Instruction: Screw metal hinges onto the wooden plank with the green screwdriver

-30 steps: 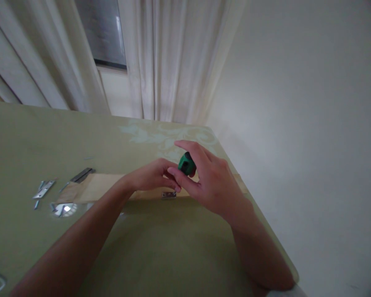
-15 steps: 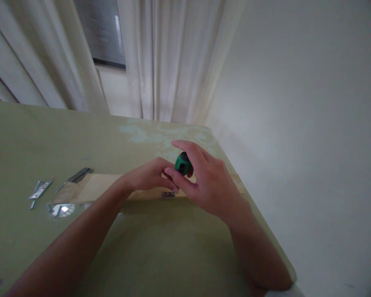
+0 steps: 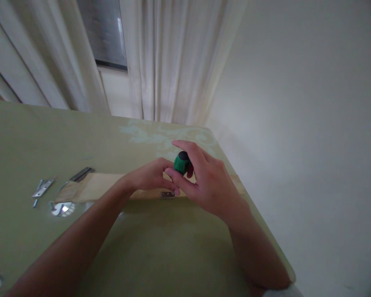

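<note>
A screwdriver (image 3: 181, 163) with a green and black handle stands nearly upright over a pale wooden board (image 3: 102, 183). My right hand (image 3: 207, 183) is closed around its handle from the right, thumb in front and index finger stretched behind. The shaft and tip are hidden by my hands. My left hand (image 3: 153, 175) rests over the board from the left, its fingers pinched together just below the handle; what they hold is hidden. A small metal hinge (image 3: 167, 194) sits at the board's near edge, right under my left fingertips.
To the left on the green tabletop (image 3: 154, 243) lie a loose metal hinge (image 3: 43, 187), a screw (image 3: 35, 203), a dark metal piece (image 3: 82, 174) and a shiny round dish (image 3: 62, 209) with screws. Curtains (image 3: 179, 62) hang behind; a white wall (image 3: 297, 123) borders the right.
The screwdriver handle has turned a little in my right hand. Both hands keep nearly the same place; the view has shifted slightly.
</note>
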`<state>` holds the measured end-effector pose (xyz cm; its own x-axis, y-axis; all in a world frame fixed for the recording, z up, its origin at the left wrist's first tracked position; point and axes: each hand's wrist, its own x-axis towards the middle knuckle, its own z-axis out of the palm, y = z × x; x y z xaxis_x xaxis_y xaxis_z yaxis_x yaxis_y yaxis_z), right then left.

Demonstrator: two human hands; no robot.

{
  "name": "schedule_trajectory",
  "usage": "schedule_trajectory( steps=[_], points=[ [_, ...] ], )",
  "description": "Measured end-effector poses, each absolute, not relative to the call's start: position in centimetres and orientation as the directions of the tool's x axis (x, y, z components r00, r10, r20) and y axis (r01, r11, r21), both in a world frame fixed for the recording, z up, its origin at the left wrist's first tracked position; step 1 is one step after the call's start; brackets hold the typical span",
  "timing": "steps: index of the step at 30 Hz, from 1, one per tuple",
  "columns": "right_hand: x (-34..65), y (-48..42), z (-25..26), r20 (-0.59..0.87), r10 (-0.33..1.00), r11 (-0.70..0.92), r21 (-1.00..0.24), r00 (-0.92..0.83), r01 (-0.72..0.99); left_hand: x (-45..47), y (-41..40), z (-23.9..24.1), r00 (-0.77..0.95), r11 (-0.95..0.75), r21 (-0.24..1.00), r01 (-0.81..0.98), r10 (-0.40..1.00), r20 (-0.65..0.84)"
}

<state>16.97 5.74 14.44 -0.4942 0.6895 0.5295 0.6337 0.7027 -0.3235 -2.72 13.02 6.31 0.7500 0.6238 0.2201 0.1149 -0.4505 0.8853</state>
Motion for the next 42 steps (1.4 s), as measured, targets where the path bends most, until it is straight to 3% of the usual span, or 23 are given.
schedule_trajectory(
  steps=[8,15,23,42],
  points=[
    [17.0,5.8,14.3,0.534,0.697,0.693,-0.333,-0.478,0.639,-3.3,12.9,7.2,0.831,-0.445,0.894,0.059,0.518,0.203],
    [16.9,5.8,14.3,0.536,0.696,0.697,-0.346,-0.477,0.628,-3.0,13.0,6.8,0.770,-0.431,0.897,0.095,0.603,0.208],
    [16.9,5.9,14.1,0.548,0.692,0.695,-0.326,-0.471,0.641,-3.3,12.8,7.7,0.803,-0.456,0.887,0.069,0.553,0.221],
    [16.8,5.6,14.2,0.566,0.686,0.699,-0.339,-0.457,0.629,-3.3,12.8,7.6,0.766,-0.457,0.885,0.085,0.598,0.235]
  ],
)
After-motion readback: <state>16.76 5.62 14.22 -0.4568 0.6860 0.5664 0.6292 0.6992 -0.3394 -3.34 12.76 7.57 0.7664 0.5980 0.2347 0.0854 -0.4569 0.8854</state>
